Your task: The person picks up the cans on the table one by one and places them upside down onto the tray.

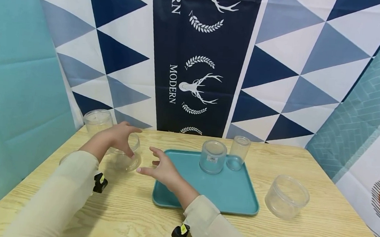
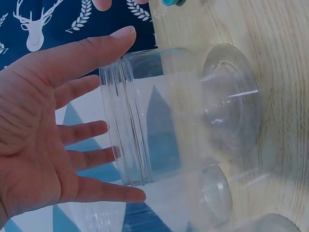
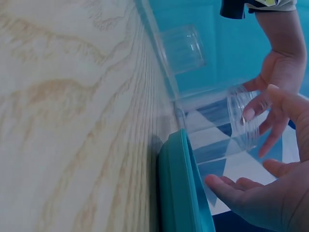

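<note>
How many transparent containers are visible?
6: two on the tray, one right of it, one by the left hand, one behind that, one mostly hidden by its sleeve.

Pale wood-grained surface (image 1: 137,219), teal tray (image 1: 214,194) laid near its middle, clear round container (image 1: 286,198) set to the tray's right, clear jars (image 1: 126,163) grouped at left.

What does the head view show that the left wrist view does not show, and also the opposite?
Only the head view: the labelled container and the tall container on the tray, and the clear tub to the right of it. Only the left wrist view: the palm side of the left hand. Both: that hand, the clear jar beside it, the wood-grain table and the deer print on the backdrop.
</note>
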`<action>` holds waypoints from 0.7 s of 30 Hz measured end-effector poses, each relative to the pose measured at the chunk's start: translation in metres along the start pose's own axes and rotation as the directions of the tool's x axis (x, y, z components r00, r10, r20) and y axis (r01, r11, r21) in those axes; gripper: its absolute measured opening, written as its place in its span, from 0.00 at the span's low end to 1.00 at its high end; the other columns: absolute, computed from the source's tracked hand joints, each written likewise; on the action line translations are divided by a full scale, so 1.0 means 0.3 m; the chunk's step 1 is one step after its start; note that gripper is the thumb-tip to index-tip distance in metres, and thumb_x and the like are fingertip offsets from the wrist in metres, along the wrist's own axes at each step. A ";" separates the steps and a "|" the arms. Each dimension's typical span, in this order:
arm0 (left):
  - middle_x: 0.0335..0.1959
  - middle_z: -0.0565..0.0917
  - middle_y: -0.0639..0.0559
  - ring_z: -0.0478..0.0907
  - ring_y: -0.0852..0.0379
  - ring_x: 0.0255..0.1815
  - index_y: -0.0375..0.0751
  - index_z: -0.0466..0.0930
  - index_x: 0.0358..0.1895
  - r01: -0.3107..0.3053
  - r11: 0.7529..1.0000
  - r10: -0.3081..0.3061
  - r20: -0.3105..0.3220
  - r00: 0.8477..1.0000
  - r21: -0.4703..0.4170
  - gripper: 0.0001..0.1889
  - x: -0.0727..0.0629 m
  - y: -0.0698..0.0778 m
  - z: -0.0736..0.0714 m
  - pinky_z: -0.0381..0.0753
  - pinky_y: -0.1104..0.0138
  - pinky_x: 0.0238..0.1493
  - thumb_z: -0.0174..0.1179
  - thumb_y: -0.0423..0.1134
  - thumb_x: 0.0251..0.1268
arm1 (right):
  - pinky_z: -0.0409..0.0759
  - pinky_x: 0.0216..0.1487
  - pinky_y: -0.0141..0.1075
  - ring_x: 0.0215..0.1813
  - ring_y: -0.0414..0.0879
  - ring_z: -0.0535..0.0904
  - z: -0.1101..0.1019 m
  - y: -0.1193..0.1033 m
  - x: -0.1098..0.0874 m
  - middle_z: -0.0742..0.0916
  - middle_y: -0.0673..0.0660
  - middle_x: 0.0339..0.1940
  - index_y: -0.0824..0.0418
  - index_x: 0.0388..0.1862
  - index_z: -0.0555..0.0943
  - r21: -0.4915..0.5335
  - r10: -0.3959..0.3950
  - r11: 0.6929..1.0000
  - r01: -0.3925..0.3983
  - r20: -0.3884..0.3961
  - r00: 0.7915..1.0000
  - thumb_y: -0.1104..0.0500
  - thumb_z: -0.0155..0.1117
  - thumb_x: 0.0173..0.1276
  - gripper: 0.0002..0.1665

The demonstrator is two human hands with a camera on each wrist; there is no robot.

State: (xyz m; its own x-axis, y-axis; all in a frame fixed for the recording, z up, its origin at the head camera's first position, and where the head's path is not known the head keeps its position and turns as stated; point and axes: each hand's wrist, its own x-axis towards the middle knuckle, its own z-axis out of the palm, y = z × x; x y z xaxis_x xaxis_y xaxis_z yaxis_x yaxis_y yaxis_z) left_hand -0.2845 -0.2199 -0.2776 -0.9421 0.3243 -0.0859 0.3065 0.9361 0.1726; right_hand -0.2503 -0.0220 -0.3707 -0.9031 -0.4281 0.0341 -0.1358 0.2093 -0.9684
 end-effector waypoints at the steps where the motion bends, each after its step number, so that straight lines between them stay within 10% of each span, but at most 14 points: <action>1: 0.65 0.65 0.27 0.66 0.30 0.62 0.36 0.67 0.69 0.005 1.000 -0.005 0.005 1.000 0.001 0.48 0.005 0.000 -0.001 0.73 0.41 0.56 0.79 0.47 0.42 | 0.78 0.57 0.51 0.68 0.61 0.68 0.000 0.002 0.002 0.65 0.63 0.74 0.51 0.75 0.63 0.030 0.007 1.000 -0.007 -0.002 1.000 0.54 0.75 0.59 0.48; 21: 0.61 0.72 0.31 0.69 0.33 0.61 0.37 0.75 0.61 0.027 1.000 -0.027 -0.034 0.999 0.006 0.36 0.012 -0.004 -0.001 0.74 0.44 0.57 0.74 0.48 0.47 | 0.71 0.63 0.57 0.69 0.67 0.65 -0.030 0.009 0.007 0.69 0.69 0.69 0.63 0.75 0.59 0.512 0.101 0.853 -0.098 0.023 0.995 0.55 0.66 0.66 0.43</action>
State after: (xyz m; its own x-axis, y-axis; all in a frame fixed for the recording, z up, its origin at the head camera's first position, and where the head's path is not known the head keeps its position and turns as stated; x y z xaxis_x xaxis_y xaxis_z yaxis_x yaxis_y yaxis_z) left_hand -0.2883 -0.2199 -0.2779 -0.9540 0.2942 -0.0574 0.2817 0.9454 0.1639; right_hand -0.2562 -0.0144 -0.3710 -0.9024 -0.4252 -0.0695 0.1818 -0.2297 -0.9561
